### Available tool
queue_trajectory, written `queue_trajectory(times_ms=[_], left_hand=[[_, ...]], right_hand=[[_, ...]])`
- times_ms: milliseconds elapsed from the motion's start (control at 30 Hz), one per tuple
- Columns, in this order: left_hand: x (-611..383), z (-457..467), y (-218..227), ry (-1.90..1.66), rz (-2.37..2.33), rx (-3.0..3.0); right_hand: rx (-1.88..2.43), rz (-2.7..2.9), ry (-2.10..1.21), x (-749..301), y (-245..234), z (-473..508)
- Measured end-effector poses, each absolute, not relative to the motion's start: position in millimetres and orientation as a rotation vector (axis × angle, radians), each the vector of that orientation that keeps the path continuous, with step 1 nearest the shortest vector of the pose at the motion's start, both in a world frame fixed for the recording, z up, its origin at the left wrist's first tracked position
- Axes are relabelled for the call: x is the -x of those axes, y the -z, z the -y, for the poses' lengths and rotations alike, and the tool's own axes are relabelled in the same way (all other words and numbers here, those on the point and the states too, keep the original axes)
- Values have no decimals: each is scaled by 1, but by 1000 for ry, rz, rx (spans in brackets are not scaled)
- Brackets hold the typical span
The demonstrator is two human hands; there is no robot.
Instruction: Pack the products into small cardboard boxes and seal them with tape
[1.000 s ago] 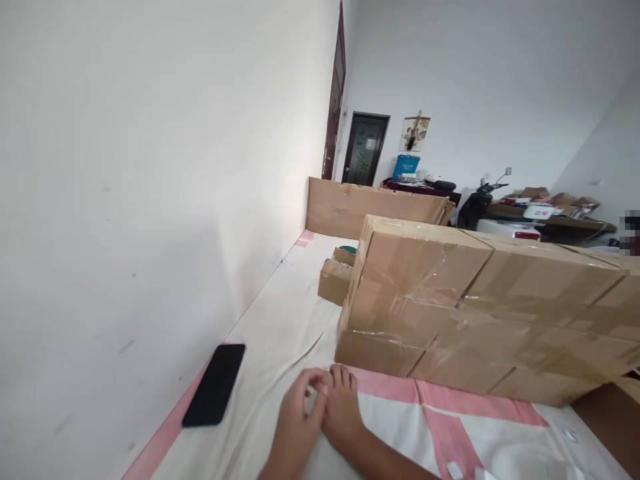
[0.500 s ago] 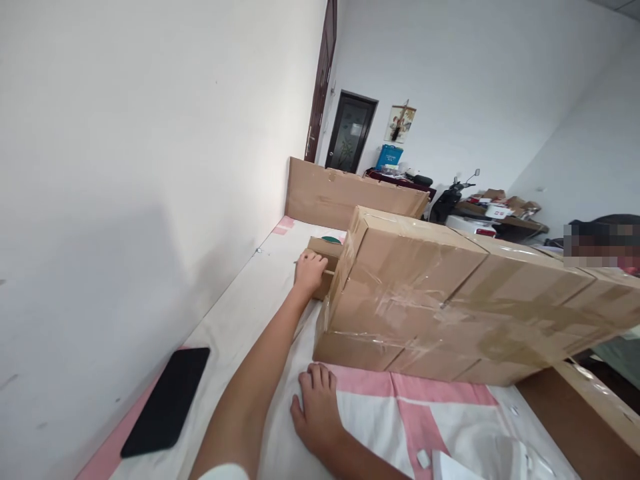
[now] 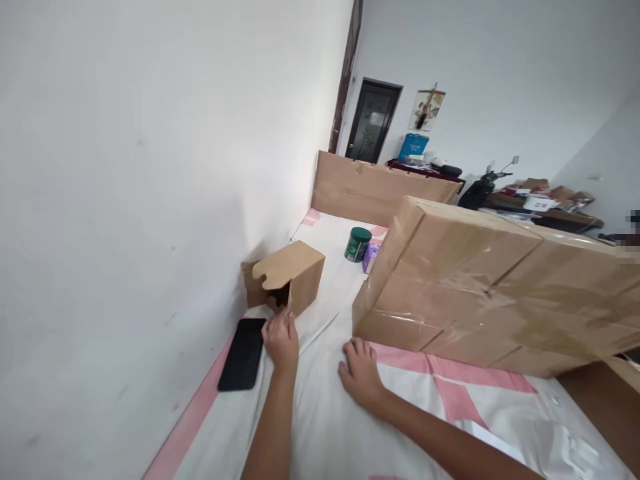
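My left hand (image 3: 281, 340) reaches up to a small brown cardboard box (image 3: 287, 280) with an open flap, and its fingers close on the box's lower front edge. The box stands close to the white wall. A black phone (image 3: 243, 362) lies flat just left of this hand. Further right, my right hand (image 3: 361, 373) rests palm down on the white and pink cloth (image 3: 325, 427), fingers spread. Its fingertips lie just before a large stack of taped cartons (image 3: 490, 287).
A green can (image 3: 357, 244) and a small purple pack (image 3: 370, 255) stand behind the small box, beside the carton stack. A long cardboard sheet (image 3: 370, 190) closes the far end. A brown box edge (image 3: 610, 407) sits at the right. A scooter and cluttered tables stand behind.
My left hand has pulled the small box from beside the carton stack towards me and to the wall, uncovering the green can. My right hand has stayed flat on the cloth.
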State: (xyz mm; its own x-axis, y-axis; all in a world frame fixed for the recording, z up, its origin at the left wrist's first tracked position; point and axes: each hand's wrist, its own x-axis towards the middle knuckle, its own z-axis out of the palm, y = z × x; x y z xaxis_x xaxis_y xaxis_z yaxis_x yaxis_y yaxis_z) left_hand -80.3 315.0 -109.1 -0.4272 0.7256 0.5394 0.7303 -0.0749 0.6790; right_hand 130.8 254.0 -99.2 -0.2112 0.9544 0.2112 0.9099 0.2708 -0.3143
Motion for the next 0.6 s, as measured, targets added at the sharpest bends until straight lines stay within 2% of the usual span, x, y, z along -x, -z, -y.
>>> queue_trajectory(times_ms=[100, 167, 333, 433, 600], left_hand=[[87, -325, 124, 1721, 2179, 1670], [88, -328, 128, 1808, 2190, 1678], [83, -332, 139, 1978, 2099, 1643], [82, -337, 144, 2004, 2039, 1620], [81, -343, 143, 2024, 1980, 1716]], right_hand=[[1555, 2069, -358, -112, 67, -301], [1447, 1955, -307, -88, 30, -355], [1939, 1490, -73, -44, -52, -520], [2074, 1457, -7, -54, -66, -588], [2264, 1486, 85, -88, -46, -634]])
